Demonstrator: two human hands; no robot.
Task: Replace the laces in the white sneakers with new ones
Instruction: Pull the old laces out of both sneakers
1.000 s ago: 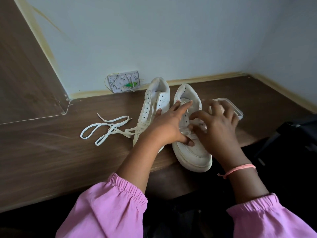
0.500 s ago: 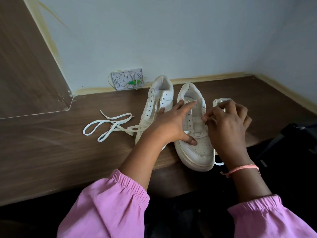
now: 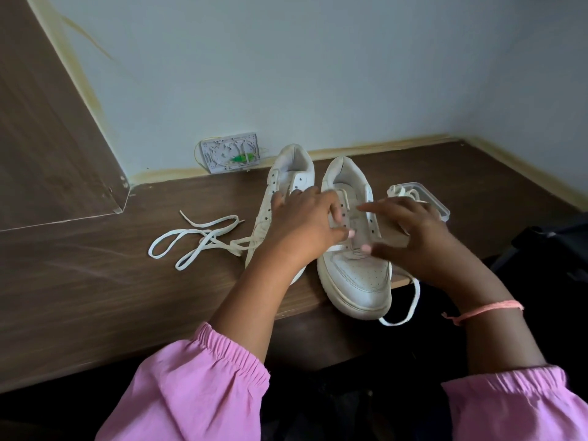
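Here, on a dark wooden counter [image 3: 79, 281], a loose white lace [image 3: 197, 238] lay leftmost. Beside it stood two white sneakers, the left sneaker [image 3: 286, 179] partly covered by the left hand [image 3: 302, 224], its grip curled onto the right sneaker [image 3: 356, 268]. The right hand [image 3: 416, 237] pinched at that shoe's eyelets; whether it held a lace, I cannot tell. A clear box [image 3: 436, 202] sat rightmost.

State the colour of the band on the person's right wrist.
Pink wrist band, seen in the head view.
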